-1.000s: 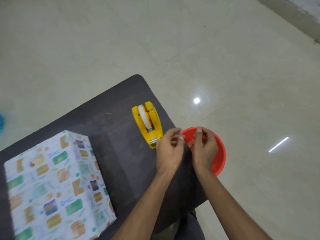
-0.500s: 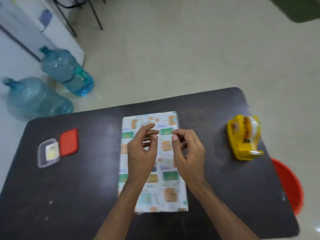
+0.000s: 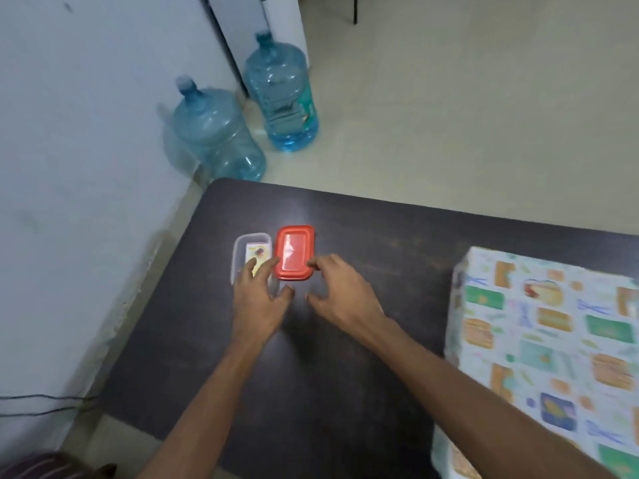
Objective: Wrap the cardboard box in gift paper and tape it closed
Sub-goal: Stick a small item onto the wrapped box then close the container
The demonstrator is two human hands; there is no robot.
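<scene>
The cardboard box [image 3: 546, 340] sits at the right side of the dark worktop [image 3: 380, 233], running out of the picture on the right and at the near edge. Every face of it that shows is covered in patterned gift paper [image 3: 511, 292]. The covering step therefore looks done, or nearly so. Blur keeps me from telling whether any tape holds the seams, and the far-side and underside folds are hidden. No tape dispenser shows in this view. Both hands are well apart from the box, over at the left part of the worktop. The left hand [image 3: 259, 299] hangs over the near end of a clear container [image 3: 238, 252] with its fingers [image 3: 264, 269] spread and straight, gripping nothing; a small card [image 3: 256, 259] lies inside. The right hand [image 3: 345, 295] is just beside the near right corner of a red lid [image 3: 294, 252] lying next to the container, its fingers [image 3: 320, 262] loosely bent and holding nothing, with the forefinger tip at or very near the lid's edge. My guess is that what remains is finishing work, such as taping or checking the closing flaps. Two water bottles [image 3: 218, 133] stand on the floor [image 3: 449, 115] beyond the far left corner.
</scene>
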